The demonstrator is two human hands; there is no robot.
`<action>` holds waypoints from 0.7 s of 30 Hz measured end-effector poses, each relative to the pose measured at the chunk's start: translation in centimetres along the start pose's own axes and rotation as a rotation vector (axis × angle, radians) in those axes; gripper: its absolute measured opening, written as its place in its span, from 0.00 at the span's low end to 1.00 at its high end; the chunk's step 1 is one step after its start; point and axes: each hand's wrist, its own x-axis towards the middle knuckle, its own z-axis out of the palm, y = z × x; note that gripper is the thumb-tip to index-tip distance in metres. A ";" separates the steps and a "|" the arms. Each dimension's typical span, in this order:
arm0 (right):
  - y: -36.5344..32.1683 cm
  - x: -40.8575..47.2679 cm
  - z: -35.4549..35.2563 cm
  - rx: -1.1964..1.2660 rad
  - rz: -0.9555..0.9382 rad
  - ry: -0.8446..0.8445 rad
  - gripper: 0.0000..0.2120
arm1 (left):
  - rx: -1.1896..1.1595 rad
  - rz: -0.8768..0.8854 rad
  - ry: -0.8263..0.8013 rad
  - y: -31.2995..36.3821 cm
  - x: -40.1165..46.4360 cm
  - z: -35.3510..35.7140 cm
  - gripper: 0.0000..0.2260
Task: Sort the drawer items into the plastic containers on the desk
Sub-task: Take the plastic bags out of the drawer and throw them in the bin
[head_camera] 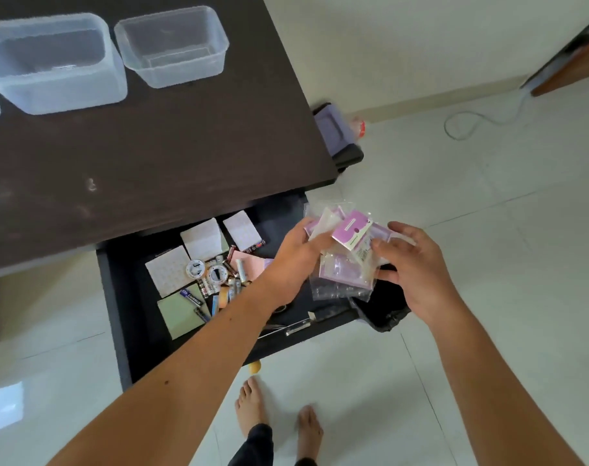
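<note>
So basically this is right near the start of the sort, going by what's visible. Nearest the camera, both hands are up over the right end of the open drawer (pixel 124 331) with a fanned bunch of clear zip packets (pixel 345 257) between them, the ones with purple-and-white cards inside. The left hand (pixel 294 264) has its fingers pinched shut on the left edge of the bunch, while the right hand (pixel 417 267) has its fingers spread fairly wide, fingertips just touching the right side like it's squaring the stack up. The packets are tilted and splayed: long axis runs roughly 6 to 12 o'clock, top edges fanning toward 12 and 1, faces turned up at the camera. Left of the hands, about 9 o'clock, the drawer is still loaded: loose batteries (pixel 219 284), two small round white things (pixel 205 271) I can't identify, white dotted sheets (pixel 202 238) and green sticky pads (pixel 180 314). Farther out toward 11 o'clock, on the dark worktop (pixel 185 146), sit the plastic containers (pixel 54 62), and the two fully in frame look empty. So I'd say nothing is sorted yet, and this handful is the first batch headed that way.
</note>
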 end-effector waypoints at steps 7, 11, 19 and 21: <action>0.3 0.4 -7.2 0.071 -0.008 0.128 0.14 | -0.024 -0.069 -0.111 -0.4 3.3 7.0 0.22; 0.9 0.7 -11.2 0.119 0.012 0.193 0.13 | 0.083 -0.033 -0.108 -1.5 5.2 11.0 0.14; 4.3 3.5 -17.7 0.139 0.098 0.235 0.13 | 0.194 -0.046 0.033 -6.7 8.5 17.6 0.12; 5.8 4.9 -18.7 0.113 0.118 0.236 0.15 | 0.201 -0.070 0.074 -7.9 9.1 18.3 0.11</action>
